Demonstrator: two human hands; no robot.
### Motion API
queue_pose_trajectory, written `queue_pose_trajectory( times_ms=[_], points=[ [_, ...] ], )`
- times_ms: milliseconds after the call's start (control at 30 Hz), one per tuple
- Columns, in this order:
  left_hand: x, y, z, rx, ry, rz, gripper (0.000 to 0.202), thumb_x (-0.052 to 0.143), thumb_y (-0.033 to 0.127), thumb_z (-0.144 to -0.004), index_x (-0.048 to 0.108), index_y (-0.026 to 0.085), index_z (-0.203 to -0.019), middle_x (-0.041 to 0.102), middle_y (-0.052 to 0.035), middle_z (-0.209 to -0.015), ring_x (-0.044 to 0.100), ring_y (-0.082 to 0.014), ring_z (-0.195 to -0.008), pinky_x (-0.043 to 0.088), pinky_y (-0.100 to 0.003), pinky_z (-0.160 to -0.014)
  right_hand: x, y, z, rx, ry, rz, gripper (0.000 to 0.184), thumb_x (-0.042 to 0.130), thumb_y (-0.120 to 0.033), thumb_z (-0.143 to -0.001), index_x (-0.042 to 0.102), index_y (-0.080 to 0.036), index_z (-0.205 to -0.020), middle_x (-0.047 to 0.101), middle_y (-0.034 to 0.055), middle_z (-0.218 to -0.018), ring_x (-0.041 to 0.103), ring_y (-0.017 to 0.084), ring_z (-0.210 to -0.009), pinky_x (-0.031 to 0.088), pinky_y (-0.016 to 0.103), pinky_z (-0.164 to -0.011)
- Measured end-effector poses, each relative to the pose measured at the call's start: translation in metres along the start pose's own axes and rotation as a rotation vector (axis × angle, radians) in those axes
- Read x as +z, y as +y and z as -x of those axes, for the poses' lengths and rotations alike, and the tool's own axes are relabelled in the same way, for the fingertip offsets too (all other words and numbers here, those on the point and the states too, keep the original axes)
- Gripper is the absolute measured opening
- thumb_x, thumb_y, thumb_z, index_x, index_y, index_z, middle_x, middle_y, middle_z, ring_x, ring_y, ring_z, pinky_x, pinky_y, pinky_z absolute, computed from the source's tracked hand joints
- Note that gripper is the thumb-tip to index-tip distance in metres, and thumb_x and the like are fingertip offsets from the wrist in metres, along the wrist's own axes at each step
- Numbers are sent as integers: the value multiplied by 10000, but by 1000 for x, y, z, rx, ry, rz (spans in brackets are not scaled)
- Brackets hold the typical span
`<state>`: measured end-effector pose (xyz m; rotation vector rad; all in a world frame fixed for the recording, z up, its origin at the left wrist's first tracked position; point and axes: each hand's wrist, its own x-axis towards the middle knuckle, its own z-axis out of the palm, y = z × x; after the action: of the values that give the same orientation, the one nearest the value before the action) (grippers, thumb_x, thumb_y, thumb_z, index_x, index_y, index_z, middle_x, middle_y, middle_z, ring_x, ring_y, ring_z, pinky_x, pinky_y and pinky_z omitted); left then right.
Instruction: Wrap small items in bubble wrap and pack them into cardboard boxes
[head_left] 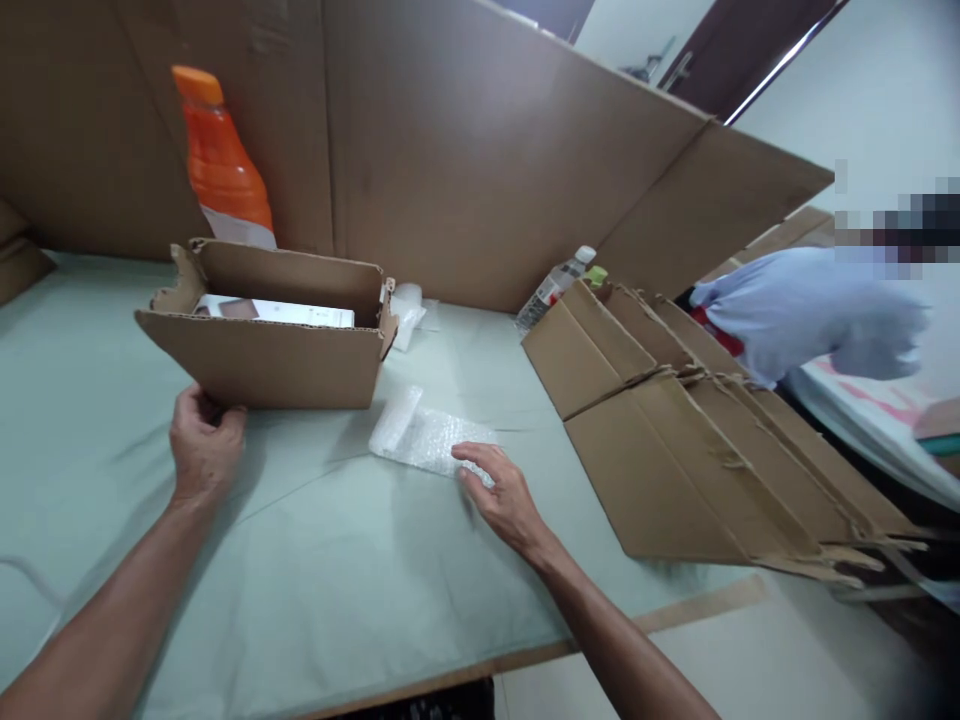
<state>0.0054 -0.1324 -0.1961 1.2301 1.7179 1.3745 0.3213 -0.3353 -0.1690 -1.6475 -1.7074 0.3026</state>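
Observation:
An open cardboard box (300, 365) stands on the green-covered table, with a white printed carton (300, 313) lying inside it. My left hand (206, 445) is closed at the box's lower left corner, fingers tucked behind the bottom edge. Right of the box lies a piece of bubble wrap (431, 436), its left end rolled up. Over the wrap's right end hovers or rests my right hand (504, 495), thumb and fingers apart; I cannot tell whether it touches the wrap. Behind the box sits a small crumpled piece of clear wrapping (407, 312).
An orange bottle (223, 165) is behind the box, against a cardboard partition (465, 150). To the right stand several folded cardboard boxes (675, 470) beside a clear bottle (555, 290). Beyond them a person in a light blue shirt (802, 310) bends over another surface.

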Motion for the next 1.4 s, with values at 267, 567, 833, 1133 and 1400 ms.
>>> queue_pose_trajectory(
  times_ms=[267, 567, 833, 1133, 1400],
  points=[
    [-1, -5, -2, 22, -24, 47, 434, 661, 83, -716, 587, 94, -1143, 647, -13, -932, 609, -114, -850, 511, -276, -872, 59, -31, -44, 4, -195, 396, 763, 778, -599, -796, 592, -122, -1361, 540, 235, -1477, 522, 397, -1313, 441, 561, -1060],
    [-2, -12, -3, 47, -70, 83, 404, 648, 109, -748, 575, 153, -1143, 679, -32, -1028, 663, -170, -971, 535, -356, -946, 65, -12, -58, -166, -331, 402, 332, 576, -27, -877, 739, -220, -1091, 711, 80, -1302, 573, 287, -1271, 399, 480, -1043],
    [-5, -14, -5, 89, -11, 93, 471, 650, 111, -752, 531, 150, -1207, 673, -68, -1188, 661, -215, -1133, 515, -468, -1060, 5, -15, 9, -316, -420, 200, 343, 536, -31, -898, 743, -258, -1050, 723, 31, -1285, 538, 246, -1360, 439, 458, -1065],
    [-40, 34, 86, 372, -179, -86, 500, 625, 329, -862, 539, 289, -1352, 645, -42, -1317, 602, -284, -1258, 557, -476, -982, -13, 27, 3, 322, -164, 671, 460, 608, -308, -944, 587, -134, -1369, 546, 204, -1487, 521, 348, -1316, 419, 488, -1038],
    [-13, 6, 157, 532, -745, -360, 398, 519, 241, -842, 635, 199, -1221, 730, -80, -1034, 655, -274, -997, 523, -480, -915, 15, 20, -71, 155, -269, 690, 190, 560, -191, -962, 722, -193, -1060, 739, 113, -1057, 571, 274, -1127, 350, 393, -1010]
  ],
)
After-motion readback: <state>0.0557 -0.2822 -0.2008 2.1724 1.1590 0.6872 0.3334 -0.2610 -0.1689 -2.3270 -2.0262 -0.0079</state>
